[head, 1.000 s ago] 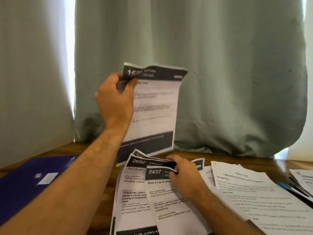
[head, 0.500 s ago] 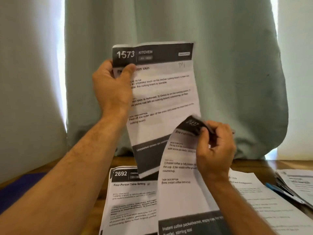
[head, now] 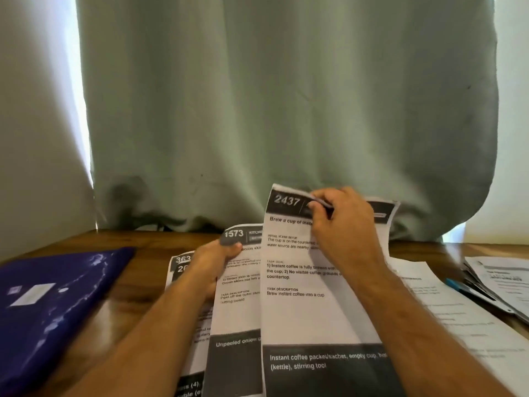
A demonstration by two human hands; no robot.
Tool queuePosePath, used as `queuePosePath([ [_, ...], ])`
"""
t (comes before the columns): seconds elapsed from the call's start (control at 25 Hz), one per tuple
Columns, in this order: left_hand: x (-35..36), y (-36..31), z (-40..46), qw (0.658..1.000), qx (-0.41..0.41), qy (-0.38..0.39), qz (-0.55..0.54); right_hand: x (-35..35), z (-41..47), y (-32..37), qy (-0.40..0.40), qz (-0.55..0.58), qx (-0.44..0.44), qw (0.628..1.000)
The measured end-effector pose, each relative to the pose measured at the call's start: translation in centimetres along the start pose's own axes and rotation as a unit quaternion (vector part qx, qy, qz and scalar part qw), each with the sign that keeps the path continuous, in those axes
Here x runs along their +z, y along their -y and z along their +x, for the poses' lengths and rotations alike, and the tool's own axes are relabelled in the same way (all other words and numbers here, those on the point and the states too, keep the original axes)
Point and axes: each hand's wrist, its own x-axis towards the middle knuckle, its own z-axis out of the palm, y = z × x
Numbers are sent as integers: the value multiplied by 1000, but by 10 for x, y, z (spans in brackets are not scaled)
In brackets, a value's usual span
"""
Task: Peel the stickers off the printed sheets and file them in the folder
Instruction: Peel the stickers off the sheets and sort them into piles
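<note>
My left hand (head: 213, 266) grips the left edge of printed sheet 1573 (head: 239, 308), held low just above the table. My right hand (head: 342, 224) pinches the top edge of sheet 2437 (head: 309, 313), which stands tilted up and overlaps the right side of sheet 1573. A small curled strip at that top edge sits between my right thumb and fingers; I cannot tell if it is a sticker. More printed sheets (head: 179, 266) lie flat underneath on the table. The dark blue folder (head: 54, 305) lies shut at the left, with a white label on its cover.
A wooden table (head: 137, 279) carries everything. White text pages (head: 458, 319) lie to the right, with a further paper stack (head: 503, 285) and a blue pen (head: 461, 286) at the far right. A green curtain (head: 286, 110) hangs close behind the table.
My left hand has lowered sheet 1573 from head height down to the table. My right hand picked sheet 2437 up off the pile and now holds it in front, overlapping 1573.
</note>
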Motion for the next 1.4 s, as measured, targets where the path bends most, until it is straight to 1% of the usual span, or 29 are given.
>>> queuePosePath([
  [0.08, 2, 4, 4, 999, 9, 24, -19, 14, -7, -7, 65, -31, 10, 997],
  [0.16, 7, 3, 4, 998, 30, 44, -43, 23, -11, -10, 89, -36, 23, 995],
  [0.32, 19, 4, -3, 990, 109, 75, -48, 28, -11, -12, 52, -8, 60, 997],
  [0.48, 30, 8, -2, 978, 193, 74, 3, 29, -10, -15, 35, 69, 93, 993],
  [0.6, 37, 7, 4, 972, 228, 61, 18, 31, -9, -15, 37, 88, 96, 991],
  [0.72, 43, 8, 8, 968, 243, 65, 12, 38, -9, -15, 40, 95, 92, 990],
  [0.88, 39, 14, 2, 958, 244, 149, -12, 43, -11, -11, 32, 57, 81, 995],
  [0.92, 39, 13, 0, 955, 254, 151, 0, 42, -11, -9, 34, 40, 78, 996],
  [1.04, 38, 10, -3, 949, 288, 103, 76, 42, -13, -4, 38, 45, 80, 995],
  [1.12, 36, 9, -4, 950, 287, 91, 85, 42, -15, -1, 52, 30, 79, 995],
  [1.2, 36, 7, -5, 953, 284, 83, 70, 40, -12, 1, 66, 1, 69, 995],
  [1.28, 37, 4, -4, 955, 285, 68, 38, 37, -5, 8, 81, -34, 41, 995],
  [1.4, 37, -2, -2, 965, 245, 67, -67, 37, 14, 20, 145, -92, 1, 985],
])
